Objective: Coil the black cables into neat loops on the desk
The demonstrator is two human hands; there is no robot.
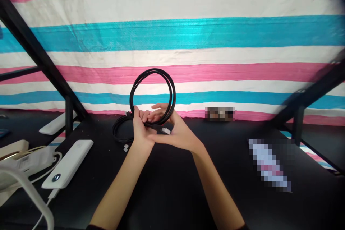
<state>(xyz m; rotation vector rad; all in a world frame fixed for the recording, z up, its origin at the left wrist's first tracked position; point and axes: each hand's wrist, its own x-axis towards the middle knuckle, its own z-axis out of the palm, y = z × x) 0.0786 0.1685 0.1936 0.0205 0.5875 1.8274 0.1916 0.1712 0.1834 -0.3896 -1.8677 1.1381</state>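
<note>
In the fingers point(146, 115), looped cable point(173, 95)

A black cable point(174, 95) is wound into a round, upright coil above the tabletop point(167, 187), a pale-tipped plug point(165, 130) below.

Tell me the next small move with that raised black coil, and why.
Perhaps use the right hand to tuck the pale connector against the raised black coil: its loops are gathered at the left hand, while the connector juts out below them.
</note>
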